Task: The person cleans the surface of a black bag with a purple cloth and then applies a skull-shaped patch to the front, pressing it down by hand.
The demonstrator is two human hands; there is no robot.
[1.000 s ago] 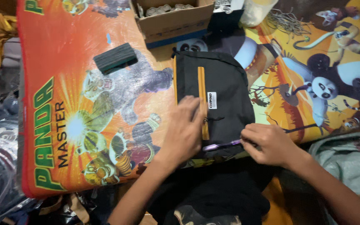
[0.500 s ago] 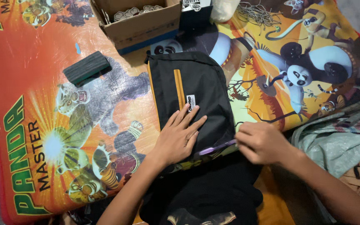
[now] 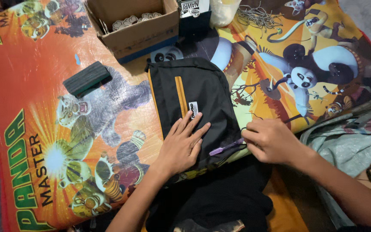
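Nearest to me, at the bottom edge, dark cloth [image 3: 220, 202] covers the person's lap, and both bare forearms rise out of it onto the work surface, a bright orange printed mat [image 3: 31, 86] with cartoon animals that fills nearly the whole view. My left hand [image 3: 182, 145] lies open and flat, fingers spread, pressing on the lower part of a black pouch [image 3: 194, 101] with an orange stripe [image 3: 180, 95] and a small white label [image 3: 193, 109]. My right hand [image 3: 270, 139] is curled closed at the pouch's lower right corner, pinching the end of a thin purple tool [image 3: 225, 148] whose tip rests against the pouch's edge; I cannot make out what kind of tool it is. The pouch sits in the middle of the mat, its lower end running under my left palm. To the right, a grey-green crumpled fabric [image 3: 348, 146] spills off the mat and is cut off by the frame. Further out on the left lies a dark green block [image 3: 86, 79], apart from the pouch. At the far edge stands an open cardboard box [image 3: 147, 36] holding small pale pieces [image 3: 132, 20] that are too small to identify, and beside it a tangle of thin cords [image 3: 258, 16], partly cropped.
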